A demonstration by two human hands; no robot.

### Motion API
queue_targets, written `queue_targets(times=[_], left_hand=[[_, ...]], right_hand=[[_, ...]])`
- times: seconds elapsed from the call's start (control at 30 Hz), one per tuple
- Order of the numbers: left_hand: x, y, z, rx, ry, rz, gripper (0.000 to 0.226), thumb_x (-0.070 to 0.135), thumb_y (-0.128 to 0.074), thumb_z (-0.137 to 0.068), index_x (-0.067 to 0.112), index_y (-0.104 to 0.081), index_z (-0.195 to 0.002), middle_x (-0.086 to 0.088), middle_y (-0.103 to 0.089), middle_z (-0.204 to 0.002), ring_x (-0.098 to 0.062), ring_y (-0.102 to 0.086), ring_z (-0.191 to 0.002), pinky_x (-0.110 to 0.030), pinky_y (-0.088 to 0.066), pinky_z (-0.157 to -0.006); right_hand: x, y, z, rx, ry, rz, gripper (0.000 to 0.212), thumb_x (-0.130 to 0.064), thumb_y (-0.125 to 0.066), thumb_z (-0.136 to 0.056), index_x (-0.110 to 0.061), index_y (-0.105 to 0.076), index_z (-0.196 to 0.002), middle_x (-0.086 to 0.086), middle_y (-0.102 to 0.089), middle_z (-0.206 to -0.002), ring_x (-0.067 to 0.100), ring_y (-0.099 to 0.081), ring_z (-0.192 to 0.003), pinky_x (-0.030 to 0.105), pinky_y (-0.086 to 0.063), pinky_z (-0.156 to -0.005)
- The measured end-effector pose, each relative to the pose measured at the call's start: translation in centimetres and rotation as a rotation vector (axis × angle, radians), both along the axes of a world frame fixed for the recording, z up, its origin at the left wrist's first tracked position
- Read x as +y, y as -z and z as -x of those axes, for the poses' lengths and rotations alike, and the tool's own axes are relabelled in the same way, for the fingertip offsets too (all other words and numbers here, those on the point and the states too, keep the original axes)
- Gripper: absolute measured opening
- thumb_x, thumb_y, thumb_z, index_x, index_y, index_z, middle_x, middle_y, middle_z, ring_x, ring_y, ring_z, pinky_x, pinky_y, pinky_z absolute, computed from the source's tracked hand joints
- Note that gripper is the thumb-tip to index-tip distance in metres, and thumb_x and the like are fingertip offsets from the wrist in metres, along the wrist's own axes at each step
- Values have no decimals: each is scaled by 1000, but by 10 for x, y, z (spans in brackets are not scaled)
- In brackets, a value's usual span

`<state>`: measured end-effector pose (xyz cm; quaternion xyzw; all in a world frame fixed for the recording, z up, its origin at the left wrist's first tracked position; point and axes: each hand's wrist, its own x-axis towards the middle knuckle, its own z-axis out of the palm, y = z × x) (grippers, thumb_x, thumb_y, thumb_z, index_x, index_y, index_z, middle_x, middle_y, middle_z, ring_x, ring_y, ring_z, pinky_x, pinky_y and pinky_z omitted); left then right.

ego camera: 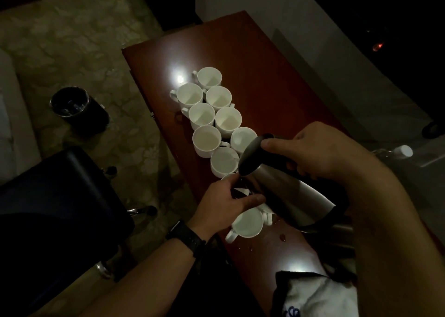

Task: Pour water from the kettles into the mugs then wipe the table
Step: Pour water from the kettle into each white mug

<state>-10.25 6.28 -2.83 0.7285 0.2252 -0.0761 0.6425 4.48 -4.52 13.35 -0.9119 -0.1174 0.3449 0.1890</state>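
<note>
Centre right, the right hand (320,153) clamps its fingers round the handle of the tilted kettle (289,191). Below centre, the left hand (226,203) curls its fingers round a white mug (242,192) on the table (252,59).

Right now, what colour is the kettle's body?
Silver metal; the kettle shows best in the head view.

Head camera looks steeply down, close over table (252,63).

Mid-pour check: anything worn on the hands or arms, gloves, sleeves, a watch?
No gloves or sleeves in view; both forearms are bare. The left hand wears a black band, like a watch strap, at the wrist. The right hand and its wrist show nothing worn.
</note>
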Motion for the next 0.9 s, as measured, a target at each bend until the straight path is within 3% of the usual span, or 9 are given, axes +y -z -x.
queue_targets(times=[0.27, 0.4, 0.6, 0.7, 0.9], left_hand=[[0, 1, -1, 8, 6, -6, 65, 70, -72, -63, 38, -68, -119, 16, -74, -110, -2, -71, -98, -39, -59, -93], [0, 1, -1, 4, 3, -2, 62, 70, -73, -64, 40, -69, -118, 17, -74, -109, -2, -71, -96, -38, -60, -91], [-1, 3, 0, 14, -1, -3, 60, 72, -72, -62, 46, -67, -116, 25, -72, -108, 6, -69, -94, -26, -55, -85], [-1, 4, -1, 19, 0, 0, 59, 72, -72, -63, 46, -67, -116, 22, -72, -109, 3, -70, -95, -29, -56, -87], [0, 6, 0, 21, 5, 2, 58, 70, -74, -64, 42, -69, -115, 19, -74, -108, -1, -71, -97, -36, -59, -91]], right_hand=[[-1, 0, -1, 8, -6, 5, 59, -69, -67, -78, -15, -68, -53, -2, -60, -43, 6, -51, -35, 30, -45, -54], [-1, 0, -2, 8, -4, 11, 62, -72, -65, -72, -14, -68, -50, 1, -64, -47, 10, -55, -40, 33, -46, -56], [-1, 0, -1, 9, -17, 5, 53, -72, -65, -75, -26, -72, -48, 0, -63, -46, 9, -54, -38, 32, -46, -56], [0, 0, -2, 8, -18, 21, 64, -73, -64, -72, -14, -71, -52, 0, -63, -46, 14, -56, -44, 33, -46, -57], [1, 1, -1, 5, -40, 40, 65, -76, -60, -66, -13, -71, -57, 0, -63, -46, 14, -57, -45, 33, -47, -57]])
